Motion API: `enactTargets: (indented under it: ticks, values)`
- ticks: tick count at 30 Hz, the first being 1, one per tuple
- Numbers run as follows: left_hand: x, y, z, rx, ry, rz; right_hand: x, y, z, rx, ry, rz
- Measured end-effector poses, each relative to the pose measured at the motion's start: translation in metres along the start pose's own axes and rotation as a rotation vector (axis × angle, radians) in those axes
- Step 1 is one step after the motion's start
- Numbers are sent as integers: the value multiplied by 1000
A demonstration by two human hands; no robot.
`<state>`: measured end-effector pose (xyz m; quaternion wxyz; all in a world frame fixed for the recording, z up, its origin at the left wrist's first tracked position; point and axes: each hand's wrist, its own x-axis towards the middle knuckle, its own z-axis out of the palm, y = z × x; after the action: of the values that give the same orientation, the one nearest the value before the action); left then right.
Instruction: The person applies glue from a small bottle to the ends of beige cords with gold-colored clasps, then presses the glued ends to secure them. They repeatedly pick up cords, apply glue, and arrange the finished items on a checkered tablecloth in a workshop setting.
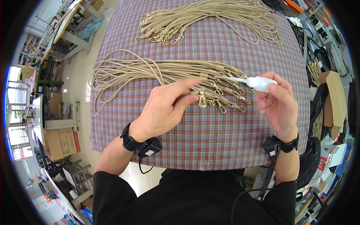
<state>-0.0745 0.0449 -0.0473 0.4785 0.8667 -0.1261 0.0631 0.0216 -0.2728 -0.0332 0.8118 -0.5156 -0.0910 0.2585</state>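
Note:
My right hand (pixel 282 105) grips a small white squeeze bottle (pixel 259 83), tilted on its side. Its long thin nozzle points left, over the metal ends of a bundle of beige cords (pixel 138 68). My left hand (pixel 161 108) is closed, thumb and fingers pinching one beige cord near its end. A gold-coloured clasp (pixel 202 99) sticks out just past those fingertips; the grip itself is partly hidden. Several other clasps (pixel 222 108) lie at the bundle's right end, between my two hands. The nozzle tip is close to my left fingertips; I cannot tell whether it touches anything.
A second bundle of beige cords with clasps (pixel 210 15) lies at the far side of the plaid-covered table (pixel 210 146). Right of the table stand an open cardboard box (pixel 333 99) and more cords (pixel 317 116). Worktables (pixel 71 37) and cartons (pixel 62 144) are on the left.

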Motion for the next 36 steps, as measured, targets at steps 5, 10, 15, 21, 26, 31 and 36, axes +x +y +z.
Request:
enactTargets:
  ticks: [5,10,15,21,26,31,36]
  values:
    - [3,6,-4,-210,-142,-218,1,1,1,10,-28,7]
    - [0,3,-6,-355,-149,-351,3,3,1,12,-43,22]
    - [0,7,-7,-343,-148,-391,3,5,3,-10,-39,49]
    - [1,6,-7,-324,-172,-402,5,5,4,-22,-67,11]
    - [-3,5,-2,-185,-207,-306,14,4,1,-175,50,-140]
    - [-9,-1,7,-38,-165,-88,23,-3,-16,-449,195,-170]
    - [-6,2,5,165,-136,102,33,-5,-40,-717,308,-204]
